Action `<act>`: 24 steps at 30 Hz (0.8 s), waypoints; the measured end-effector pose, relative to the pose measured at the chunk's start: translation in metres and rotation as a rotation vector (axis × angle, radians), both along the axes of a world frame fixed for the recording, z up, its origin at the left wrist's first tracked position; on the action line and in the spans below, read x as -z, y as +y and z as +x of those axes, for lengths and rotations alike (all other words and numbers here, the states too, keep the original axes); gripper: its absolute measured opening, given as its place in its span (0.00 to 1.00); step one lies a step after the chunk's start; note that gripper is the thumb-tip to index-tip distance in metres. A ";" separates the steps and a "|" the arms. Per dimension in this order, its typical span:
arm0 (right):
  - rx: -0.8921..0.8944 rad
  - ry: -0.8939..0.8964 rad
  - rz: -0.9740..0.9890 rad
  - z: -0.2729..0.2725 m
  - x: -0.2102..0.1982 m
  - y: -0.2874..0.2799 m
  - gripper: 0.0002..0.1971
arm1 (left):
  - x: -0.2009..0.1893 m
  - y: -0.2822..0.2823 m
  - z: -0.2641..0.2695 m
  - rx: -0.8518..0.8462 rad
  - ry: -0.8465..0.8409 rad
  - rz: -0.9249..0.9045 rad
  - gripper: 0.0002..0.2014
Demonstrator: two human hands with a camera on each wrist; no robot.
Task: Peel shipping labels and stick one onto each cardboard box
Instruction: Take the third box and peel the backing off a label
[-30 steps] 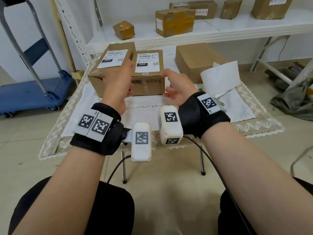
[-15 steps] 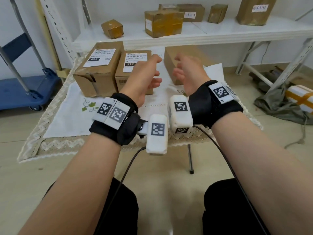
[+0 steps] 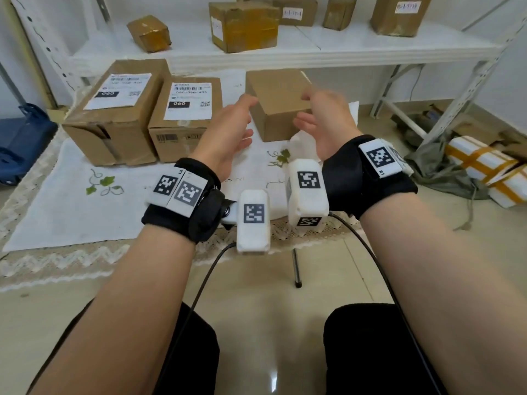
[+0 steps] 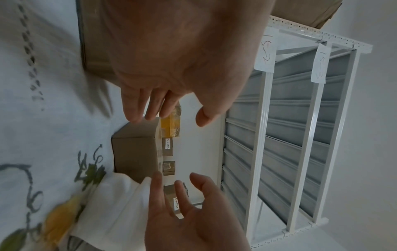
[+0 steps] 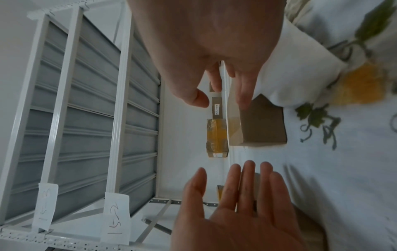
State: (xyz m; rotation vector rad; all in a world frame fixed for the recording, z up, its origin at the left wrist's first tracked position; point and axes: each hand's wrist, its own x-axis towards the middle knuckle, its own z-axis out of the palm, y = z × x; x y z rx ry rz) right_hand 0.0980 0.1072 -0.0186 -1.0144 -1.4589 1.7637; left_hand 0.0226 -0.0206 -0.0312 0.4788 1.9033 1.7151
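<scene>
A plain, unlabelled cardboard box point(image 3: 276, 101) stands at the back middle of the cloth-covered table point(image 3: 71, 201). My left hand point(image 3: 242, 121) and right hand point(image 3: 310, 109) reach to either side of it, fingers straight, holding nothing; whether they touch it is unclear. To its left stand two boxes with white shipping labels stuck on top, a larger one point(image 3: 114, 109) and a smaller one point(image 3: 185, 115). White label sheets point(image 3: 353, 109) lie beside the plain box, partly under my right hand. The wrist views show the plain box point(image 4: 135, 152) point(image 5: 262, 125) just past the fingertips point(image 4: 137, 118) point(image 5: 242, 101).
A white shelf point(image 3: 313, 49) behind the table carries several taped boxes. A blue cart point(image 3: 17, 143) stands at the left. Wrapped parcels point(image 3: 484, 166) and a grey bag lie on the floor at the right, beside the shelf's legs.
Both hands have left the smaller labelled box and moved right to flank the plain box. The head view has swung to the right with them.
</scene>
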 end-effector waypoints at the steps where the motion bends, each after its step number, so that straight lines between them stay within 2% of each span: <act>1: 0.002 0.009 0.001 0.002 0.000 0.003 0.07 | 0.001 0.003 0.000 0.001 -0.007 0.000 0.24; 4: 0.005 0.023 0.001 0.006 0.001 0.012 0.05 | 0.003 0.011 -0.002 0.007 -0.026 -0.008 0.28; 8: -0.023 0.032 -0.019 0.011 0.001 0.019 0.07 | 0.008 0.020 -0.005 0.032 -0.049 -0.041 0.29; 10: -0.052 0.019 -0.037 0.014 0.001 0.021 0.06 | 0.009 0.022 -0.005 0.045 -0.051 -0.064 0.27; 14: -0.086 -0.008 -0.098 0.019 0.004 0.023 0.04 | 0.010 0.025 -0.006 0.090 -0.082 -0.086 0.14; 19: -0.116 -0.017 -0.103 0.023 0.003 0.025 0.04 | 0.009 0.024 -0.007 0.100 -0.145 -0.056 0.21; 21: -0.118 -0.028 -0.103 0.025 0.002 0.026 0.07 | 0.009 0.024 -0.006 0.092 -0.150 -0.042 0.18; 24: -0.142 -0.039 -0.120 0.028 0.004 0.026 0.04 | 0.010 0.022 -0.005 0.091 -0.169 -0.017 0.18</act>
